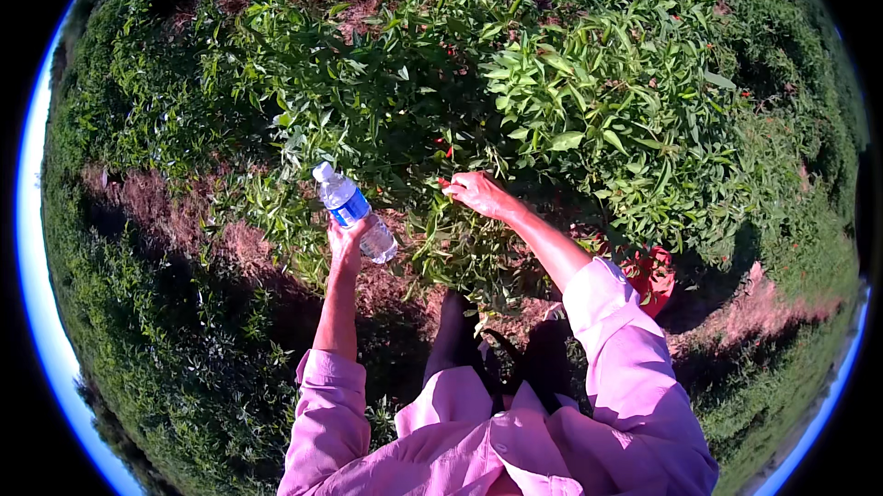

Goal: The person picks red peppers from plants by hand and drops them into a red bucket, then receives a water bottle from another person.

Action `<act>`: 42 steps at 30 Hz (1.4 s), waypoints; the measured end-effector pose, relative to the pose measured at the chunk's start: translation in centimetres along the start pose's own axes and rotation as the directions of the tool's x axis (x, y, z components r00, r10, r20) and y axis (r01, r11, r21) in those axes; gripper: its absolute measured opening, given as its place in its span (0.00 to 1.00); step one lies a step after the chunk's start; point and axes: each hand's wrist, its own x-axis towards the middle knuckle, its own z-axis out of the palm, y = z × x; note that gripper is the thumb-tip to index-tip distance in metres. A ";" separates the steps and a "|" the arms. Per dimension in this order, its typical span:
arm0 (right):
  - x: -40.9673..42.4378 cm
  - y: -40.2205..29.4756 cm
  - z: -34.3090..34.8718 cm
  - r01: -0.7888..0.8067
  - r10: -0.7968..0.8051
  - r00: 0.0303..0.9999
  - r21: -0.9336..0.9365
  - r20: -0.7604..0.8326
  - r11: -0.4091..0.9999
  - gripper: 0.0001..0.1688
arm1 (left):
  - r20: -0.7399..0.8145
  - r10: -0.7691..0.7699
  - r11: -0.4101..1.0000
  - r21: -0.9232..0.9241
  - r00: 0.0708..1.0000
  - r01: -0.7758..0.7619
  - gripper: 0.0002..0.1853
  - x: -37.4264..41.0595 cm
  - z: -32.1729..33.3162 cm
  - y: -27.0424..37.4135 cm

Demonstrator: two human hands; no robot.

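Observation:
A clear plastic water bottle [379, 243] with a blue label and a white cap is gripped in my left hand [347, 240]. It leans with its cap up and to the left, over the foliage. My right hand [481, 194] is among the pepper plants, thumb and fingers pinched together on a small red pepper [443, 183] whose end shows beyond the fingertips. Whether that pepper is still joined to its stem cannot be seen. Just above the hand, another red pepper [450, 151] hangs among leaves.
Dense pepper plants [572, 89] with scattered red fruit surround me. A red container [652, 278], partly covered by leaves, is beside my right sleeve. Dry brown soil [241, 247] shows between the rows. My dark-clad legs [452, 330] stand against the near plants.

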 end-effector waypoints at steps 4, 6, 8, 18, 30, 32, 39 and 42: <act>-1.0 -0.9 0.1 0.401 -0.427 0.899 -0.208 -0.099 0.892 0.13 | 0.031 -0.147 0.973 -0.173 0.989 0.151 0.27 -1.6 0.9 -0.9; -1.9 -1.0 -0.5 0.488 -0.547 0.805 -0.268 -0.230 0.831 0.09 | 0.044 -0.148 0.974 -0.167 0.988 0.154 0.26 -1.7 1.1 -1.7; -3.5 -3.3 -1.6 0.353 -0.354 0.891 -0.058 -0.284 0.934 0.08 | 0.057 -0.157 0.959 -0.230 0.986 0.166 0.25 -1.7 0.4 -2.6; -4.8 -7.3 -2.7 0.247 -0.187 0.967 0.829 -0.175 0.502 0.12 | 0.022 -0.116 0.958 -0.261 0.993 0.118 0.23 -1.0 0.2 -1.5; 6.4 -1.8 -4.1 0.103 -0.127 0.992 -0.618 0.005 0.779 0.10 | 0.046 -0.139 0.947 -0.286 0.989 0.146 0.23 -0.9 0.1 -1.6; 6.2 -2.1 -4.1 0.099 -0.159 0.986 -0.559 -0.059 0.823 0.12 | 0.019 -0.151 0.938 -0.314 0.988 0.149 0.22 -1.3 0.0 -2.0; 5.9 -2.0 -5.6 -0.184 0.200 0.979 0.642 0.048 0.744 0.11 | -0.004 -0.118 0.969 -0.218 0.993 0.115 0.23 -1.4 0.1 -1.5; 4.0 -3.2 -6.0 0.001 0.006 1.000 0.860 -0.005 0.510 0.08 | -0.082 -0.039 0.999 0.024 0.996 0.041 0.21 -1.6 0.0 -2.3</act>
